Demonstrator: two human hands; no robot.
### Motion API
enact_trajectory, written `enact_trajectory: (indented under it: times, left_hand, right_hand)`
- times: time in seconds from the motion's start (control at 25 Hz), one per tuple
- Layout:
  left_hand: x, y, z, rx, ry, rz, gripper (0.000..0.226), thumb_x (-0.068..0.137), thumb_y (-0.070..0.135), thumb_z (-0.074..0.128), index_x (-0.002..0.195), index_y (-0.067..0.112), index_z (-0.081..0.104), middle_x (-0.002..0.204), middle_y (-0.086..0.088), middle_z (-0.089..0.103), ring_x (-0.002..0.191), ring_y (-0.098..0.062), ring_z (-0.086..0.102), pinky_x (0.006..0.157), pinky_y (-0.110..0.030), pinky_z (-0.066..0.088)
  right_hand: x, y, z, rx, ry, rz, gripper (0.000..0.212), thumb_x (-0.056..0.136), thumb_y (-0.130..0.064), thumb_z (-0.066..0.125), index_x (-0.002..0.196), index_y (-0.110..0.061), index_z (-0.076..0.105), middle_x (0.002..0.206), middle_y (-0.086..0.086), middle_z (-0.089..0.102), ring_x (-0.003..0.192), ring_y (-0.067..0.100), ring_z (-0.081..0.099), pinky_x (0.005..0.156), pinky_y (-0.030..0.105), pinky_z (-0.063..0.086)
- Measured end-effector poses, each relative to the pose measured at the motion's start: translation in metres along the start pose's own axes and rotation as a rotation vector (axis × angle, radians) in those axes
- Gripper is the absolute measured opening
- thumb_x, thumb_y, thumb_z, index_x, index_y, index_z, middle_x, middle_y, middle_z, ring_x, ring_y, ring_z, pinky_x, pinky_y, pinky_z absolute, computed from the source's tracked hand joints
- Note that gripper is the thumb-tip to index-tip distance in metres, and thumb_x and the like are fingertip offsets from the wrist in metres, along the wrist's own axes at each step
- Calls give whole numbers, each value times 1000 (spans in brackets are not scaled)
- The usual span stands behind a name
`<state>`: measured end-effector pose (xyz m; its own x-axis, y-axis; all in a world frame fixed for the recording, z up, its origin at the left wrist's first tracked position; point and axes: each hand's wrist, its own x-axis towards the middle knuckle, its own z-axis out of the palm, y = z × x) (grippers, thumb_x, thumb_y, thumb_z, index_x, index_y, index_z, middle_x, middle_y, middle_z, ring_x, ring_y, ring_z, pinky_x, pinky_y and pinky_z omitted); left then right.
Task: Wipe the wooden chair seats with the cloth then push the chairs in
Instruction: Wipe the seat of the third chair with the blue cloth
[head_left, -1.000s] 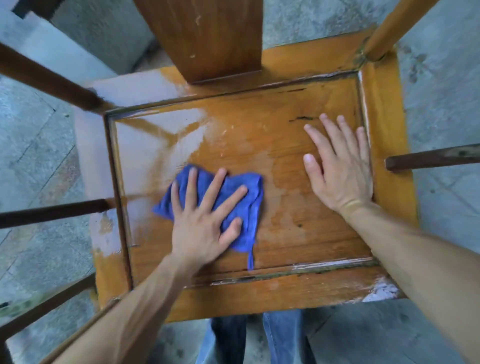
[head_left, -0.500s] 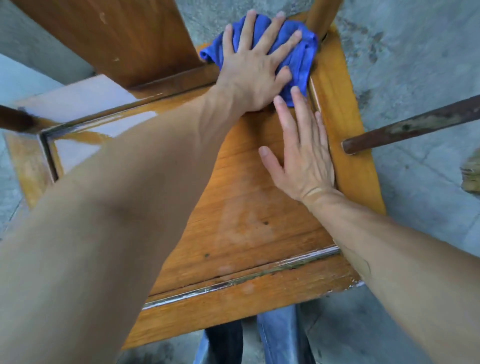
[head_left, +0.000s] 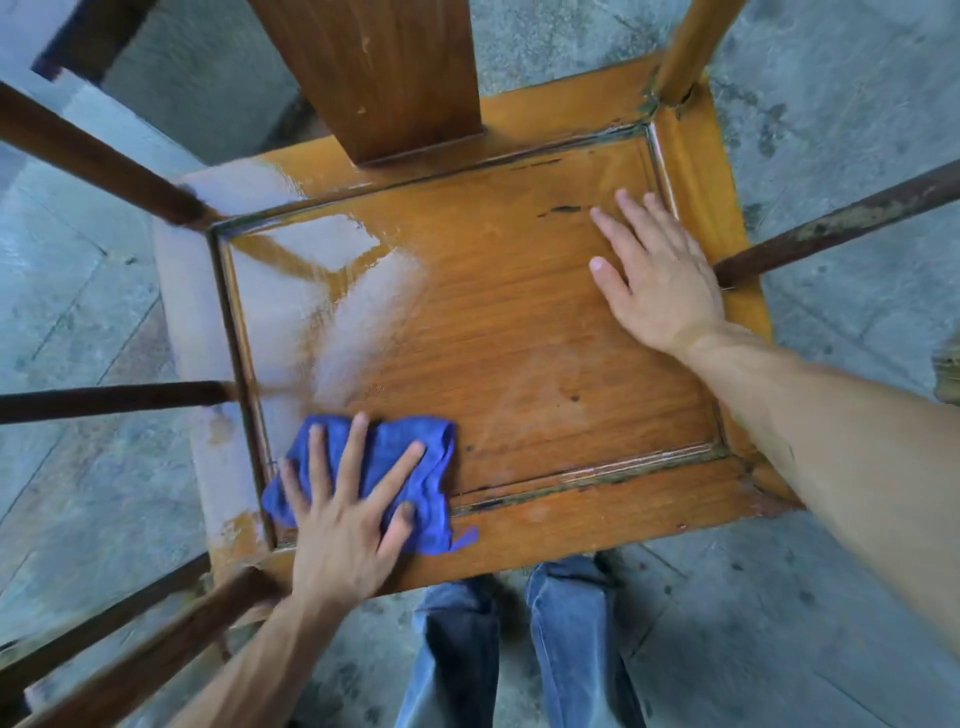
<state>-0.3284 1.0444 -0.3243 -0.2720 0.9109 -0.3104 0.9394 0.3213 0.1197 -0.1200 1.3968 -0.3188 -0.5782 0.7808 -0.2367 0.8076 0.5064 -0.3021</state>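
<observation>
From the head camera, the person is looking straight down onto the wooden chair seat (head_left: 519, 338). The left hand (head_left: 343, 525) is lying flat with fingers spread, palm down, pressing the blue cloth (head_left: 410, 467) against the seat; it is not curled around the fabric. The cloth is sitting at about 7 o'clock on the seat, at the near left corner of the sunken panel, with one loose tail trailing over the front rail toward 5 o'clock. Half a second ago this same hand and cloth were up at the far right corner, around 1 o'clock beside the rear post (head_left: 691, 47); they are now lying diagonally opposite, and the left forearm is no longer crossing over the seat.

The right hand (head_left: 660, 280) is resting open and flat on the bare wood at about 2 o'clock, fingers together and pointing toward the back, holding nothing. It is staying in much the same place on the right side of the panel as before, just inside the right rail.

The back splat (head_left: 384, 73) is rising at 12 o'clock. A pale glare is covering the left part of the seat around 9 to 10 o'clock. Jeans-clad legs (head_left: 519, 644) are standing at 6 o'clock on the grey concrete floor (head_left: 831, 623).
</observation>
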Motion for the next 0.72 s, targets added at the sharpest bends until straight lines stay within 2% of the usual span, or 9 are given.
enact_trajectory:
  times: [0.08, 0.16, 0.32, 0.4, 0.52, 0.64, 0.72]
  left_hand:
    - [-33, 7, 9, -37, -27, -117, 54, 97, 63, 29, 149, 48, 35, 168, -8, 15, 152, -51, 3, 109, -81, 10]
    - [-45, 26, 13, -39, -52, -113, 54, 95, 64, 32, 147, 48, 38, 168, -8, 17, 150, -55, 5, 106, -84, 11]
    - [-16, 86, 11, 45, -44, 245, 54, 96, 69, 31, 148, 55, 32, 168, 0, 17, 145, -61, 14, 101, -86, 17]
    - [32, 116, 4, 33, 4, 272, 54, 95, 69, 34, 148, 58, 30, 168, 1, 18, 146, -61, 14, 102, -85, 16]
    - [130, 153, -15, -2, 114, 233, 56, 94, 71, 33, 149, 59, 28, 168, 4, 17, 149, -57, 7, 105, -84, 10]
    - [265, 175, -45, -35, 175, 62, 60, 94, 73, 25, 151, 56, 19, 170, 3, 9, 150, -56, -3, 105, -86, 3]
    - [336, 184, -73, -41, 103, -72, 61, 95, 73, 18, 152, 58, 6, 170, 1, -5, 148, -57, -11, 102, -88, 2]
  right_hand:
    - [1, 8, -9, -83, -17, -38, 51, 106, -46, 31, 155, -33, 29, 167, -5, 19, 155, 22, 12, 124, 48, 8]
    - [2, 15, -13, -70, -26, -72, 51, 105, -47, 28, 154, -34, 32, 166, -7, 22, 155, 23, 14, 125, 50, 4]
    - [3, 10, -6, 84, 50, -6, 55, 100, -52, 25, 149, -34, 42, 163, -9, 32, 153, 20, 21, 125, 46, 8]
    - [8, 5, -9, 139, 97, 49, 60, 96, -58, 23, 149, -37, 40, 162, -12, 32, 153, 19, 23, 124, 47, 17]
    - [17, 3, -19, 219, 189, 168, 61, 96, -58, 31, 154, -43, 26, 167, -18, 13, 153, 21, 19, 110, 51, 37]
    - [30, 3, -30, 251, 178, 253, 64, 94, -61, 29, 155, -46, 19, 167, -18, 9, 153, 24, 20, 112, 52, 37]
    - [37, 5, -34, 277, 89, 297, 60, 97, -63, 27, 155, -50, 15, 167, -19, 6, 154, 25, 15, 115, 54, 29]
